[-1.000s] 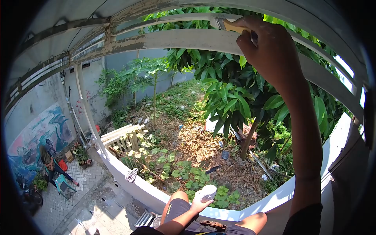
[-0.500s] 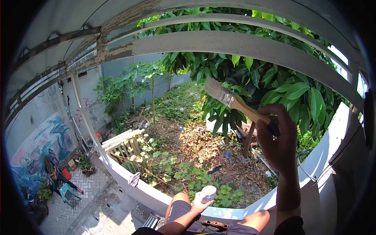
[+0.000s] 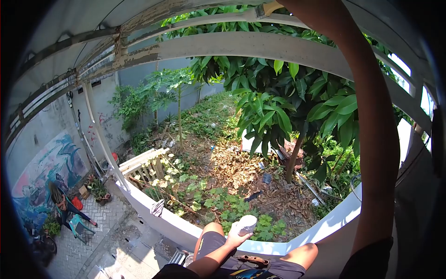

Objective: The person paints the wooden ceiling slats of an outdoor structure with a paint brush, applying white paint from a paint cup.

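My right hand [image 3: 304,10] is raised to the top edge of the view, closed on a paintbrush [image 3: 263,10]. Only the brush's metal band and part of its wooden handle show, against the upper rail [image 3: 218,21]; the bristles are hard to make out. Below that rail runs a wide grey beam [image 3: 251,45], with brown bare patches toward its left end. Low down, over my lap, my left hand [image 3: 236,238] grips a whitish container [image 3: 246,224], cup-like in shape. What is inside it cannot be seen.
A curved white wall [image 3: 179,224] passes in front of my knees, high above the ground. Beyond it stand a leafy tree [image 3: 297,93] and a wooden pallet-like frame [image 3: 144,162]. At lower left a person [image 3: 60,200] is near a green stool [image 3: 81,229].
My right hand has lifted the paintbrush from in front of the tree up to the upper rail, the arm now stretched upward. My left hand and the container have barely moved.
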Available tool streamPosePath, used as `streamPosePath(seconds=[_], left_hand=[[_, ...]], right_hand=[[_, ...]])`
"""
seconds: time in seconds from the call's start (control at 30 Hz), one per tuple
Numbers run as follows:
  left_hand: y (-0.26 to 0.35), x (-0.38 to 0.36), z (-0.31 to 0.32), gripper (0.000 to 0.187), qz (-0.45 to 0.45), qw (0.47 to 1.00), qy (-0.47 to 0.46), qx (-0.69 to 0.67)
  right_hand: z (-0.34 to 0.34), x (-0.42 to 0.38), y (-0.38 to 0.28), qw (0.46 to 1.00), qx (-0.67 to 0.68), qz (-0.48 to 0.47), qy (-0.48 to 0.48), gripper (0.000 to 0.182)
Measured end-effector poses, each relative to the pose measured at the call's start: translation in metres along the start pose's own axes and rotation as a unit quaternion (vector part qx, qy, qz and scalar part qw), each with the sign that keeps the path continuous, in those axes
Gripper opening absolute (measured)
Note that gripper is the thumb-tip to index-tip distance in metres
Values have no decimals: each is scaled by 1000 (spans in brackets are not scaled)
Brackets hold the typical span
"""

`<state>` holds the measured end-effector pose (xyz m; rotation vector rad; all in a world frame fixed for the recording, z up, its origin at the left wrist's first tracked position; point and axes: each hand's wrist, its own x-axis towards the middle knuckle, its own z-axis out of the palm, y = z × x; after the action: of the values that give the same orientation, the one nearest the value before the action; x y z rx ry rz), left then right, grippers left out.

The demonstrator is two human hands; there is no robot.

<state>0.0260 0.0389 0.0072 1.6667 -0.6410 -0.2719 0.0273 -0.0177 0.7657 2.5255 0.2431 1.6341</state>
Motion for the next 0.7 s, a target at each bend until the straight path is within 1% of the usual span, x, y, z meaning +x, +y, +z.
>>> streamPosePath(seconds=[0.03, 0.07, 0.1, 0.13, 0.17, 0.2, 0.23, 0.3, 0.33, 0.37, 0.4, 0.43, 0.47, 0.53, 0.57, 0.63, 0.67, 0.7], left_hand=[[-2, -1, -1, 90, -4, 1000, -2, 2], [-4, -1, -1, 91, -8, 1000, -3, 4], [-1, -1, -2, 91, -10, 1000, -1, 1], [0, -2, -2, 91, -11, 1000, -1, 1], [1, -1, -1, 91, -15, 1000, -3, 5], [2, -1, -1, 91, -19, 1000, -5, 10], [3, -1, 0, 91, -19, 1000, -5, 10], [6, -1, 0, 91, -19, 1000, -2, 15], [4, 0, 0, 91, -18, 1000, -1, 13], [2, 1, 0, 91, -5, 1000, 6, 1], [0, 1, 0, 91, 7, 1000, 13, -9], [0, 1, -1, 91, 7, 1000, 15, -9], [1, 2, 0, 90, 3, 1000, 19, -1], [1, 3, 1, 90, -1, 1000, 21, 5], [0, 4, 2, 89, -5, 1000, 16, 0], [-1, 4, 4, 89, -8, 1000, 10, -7], [1, 4, 3, 89, -8, 1000, 9, -7], [1, 3, 2, 88, -8, 1000, 7, -7]], right_hand=[[2, 5, 12, 992, -52, -72, 90, 28], [3, 8, 18, 968, -103, -143, 179, 28], [-5, 7, 0, 993, -28, -74, 84, 30], [-4, 8, -9, 993, -27, -74, 83, 30], [-3, 8, -16, 1000, 12, -7, 13, 30], [-3, 7, -19, 995, 51, 60, -57, 31], [-3, 4, -20, 995, 51, 61, -57, 31], [-5, -6, -23, 999, -31, 22, 15, 31], [-5, -9, -24, 999, -31, 19, 15, 31], [-5, -13, -25, 985, -105, -62, 119, 31], [-5, -18, -27, 949, -175, -141, 220, 30], [-31, -7, -75, 979, -142, 144, 20, 29], [-30, -6, -71, 979, -142, 142, 21, 29], [-22, -6, -60, 982, -178, -11, 61, 28], [-15, -6, -58, 982, -179, -12, 60, 28], [4, -3, -63, 961, -201, -117, 147, 29], [15, 3, -67, 961, -201, -118, 147, 29], [27, 13, -70, 967, -191, -131, 110, 30]])
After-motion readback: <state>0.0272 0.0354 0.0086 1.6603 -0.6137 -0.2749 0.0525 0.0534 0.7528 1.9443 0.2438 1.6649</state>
